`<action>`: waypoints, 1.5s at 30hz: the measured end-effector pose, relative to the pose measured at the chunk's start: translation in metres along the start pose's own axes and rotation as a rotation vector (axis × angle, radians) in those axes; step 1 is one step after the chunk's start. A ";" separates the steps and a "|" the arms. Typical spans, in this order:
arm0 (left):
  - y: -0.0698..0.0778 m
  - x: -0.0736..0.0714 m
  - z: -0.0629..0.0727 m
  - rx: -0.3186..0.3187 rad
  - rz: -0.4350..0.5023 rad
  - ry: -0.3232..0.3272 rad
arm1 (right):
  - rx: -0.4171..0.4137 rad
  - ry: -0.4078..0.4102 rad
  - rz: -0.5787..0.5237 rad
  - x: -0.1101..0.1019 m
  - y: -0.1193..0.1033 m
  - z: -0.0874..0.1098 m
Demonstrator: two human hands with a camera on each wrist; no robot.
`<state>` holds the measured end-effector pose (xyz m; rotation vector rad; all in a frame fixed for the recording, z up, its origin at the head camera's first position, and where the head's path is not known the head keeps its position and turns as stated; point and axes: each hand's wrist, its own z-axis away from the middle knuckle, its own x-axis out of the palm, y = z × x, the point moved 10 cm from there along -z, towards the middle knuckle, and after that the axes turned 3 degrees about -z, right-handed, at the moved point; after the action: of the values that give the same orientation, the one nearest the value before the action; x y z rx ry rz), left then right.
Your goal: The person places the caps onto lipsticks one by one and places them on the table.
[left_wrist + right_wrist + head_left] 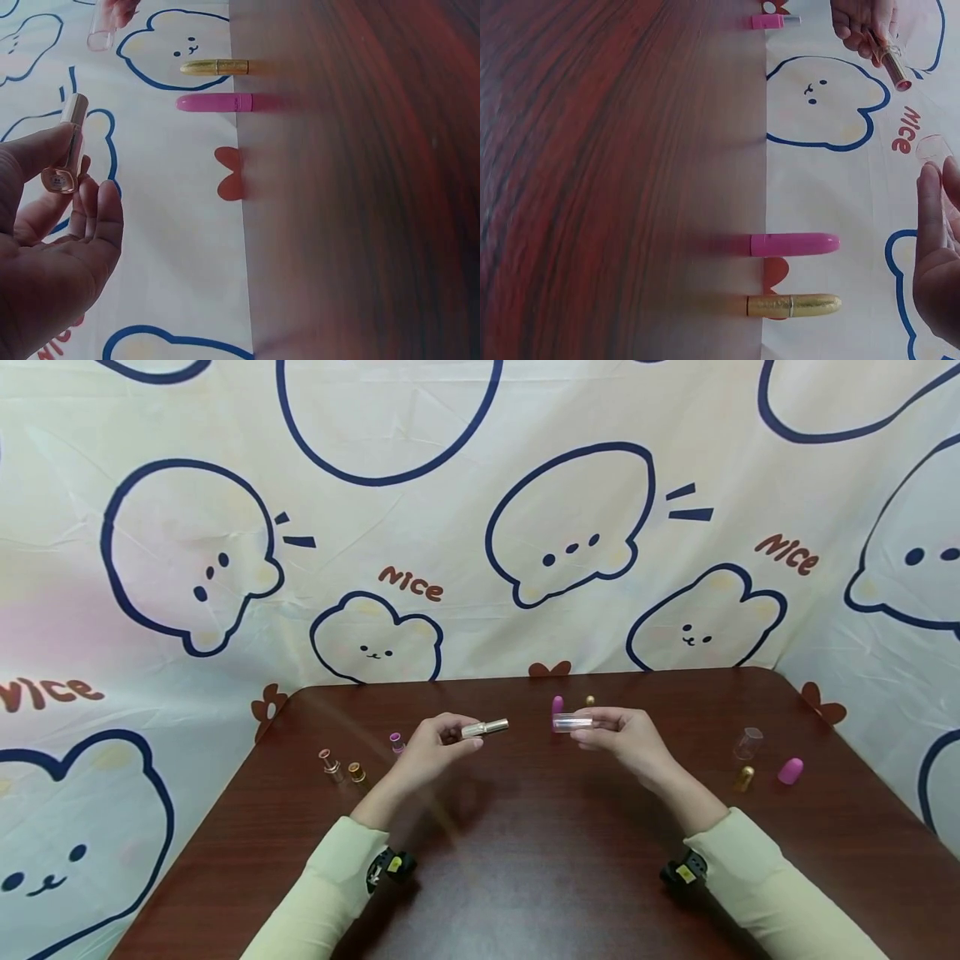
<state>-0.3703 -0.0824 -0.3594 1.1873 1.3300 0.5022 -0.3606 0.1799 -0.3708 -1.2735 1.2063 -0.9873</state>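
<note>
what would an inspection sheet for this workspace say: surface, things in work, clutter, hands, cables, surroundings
Surface: brown wood-grain table.
Job's things: metallic tube and clear cap, held above the table, apart.
Clutter: pink tube and gold tube upright at the far side; three small tubes to the left; clear piece, gold piece and pink piece to the right.
Hands: left hand holds the metallic tube, right hand the clear cap.
Cables: nothing seen.
Surroundings: patterned cloth behind and beside the table.
</note>
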 end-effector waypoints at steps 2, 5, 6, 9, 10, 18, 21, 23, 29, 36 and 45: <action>0.001 0.002 -0.001 0.002 0.023 -0.004 | 0.003 -0.006 -0.009 0.003 0.000 -0.001; 0.003 0.006 -0.002 0.011 0.056 -0.012 | 0.010 -0.011 -0.011 0.008 0.000 -0.001; 0.004 0.008 -0.002 0.016 0.065 -0.016 | 0.013 -0.013 -0.014 0.010 0.001 -0.002; 0.007 0.011 -0.003 0.029 0.095 -0.024 | 0.025 -0.015 -0.032 0.014 0.003 -0.003; 0.011 0.012 -0.002 0.028 0.101 -0.028 | 0.028 -0.018 -0.038 0.015 0.003 -0.004; 0.019 0.017 0.000 0.008 0.128 -0.051 | 0.019 -0.066 -0.079 0.027 0.005 -0.003; 0.010 0.021 -0.005 0.014 0.139 -0.054 | 0.017 -0.079 -0.096 0.030 0.005 -0.003; 0.009 0.022 -0.006 0.019 0.141 -0.054 | 0.015 -0.085 -0.109 0.032 0.005 -0.003; 0.011 0.026 -0.006 0.036 0.155 -0.063 | 0.016 -0.104 -0.126 0.037 0.004 -0.003; 0.013 0.030 -0.006 0.038 0.176 -0.073 | 0.022 -0.127 -0.156 0.043 0.005 -0.003; 0.016 0.036 -0.008 0.052 0.185 -0.075 | 0.035 -0.131 -0.181 0.049 0.007 -0.004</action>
<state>-0.3638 -0.0423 -0.3611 1.3672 1.1814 0.5529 -0.3582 0.1318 -0.3823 -1.4156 0.9816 -1.0334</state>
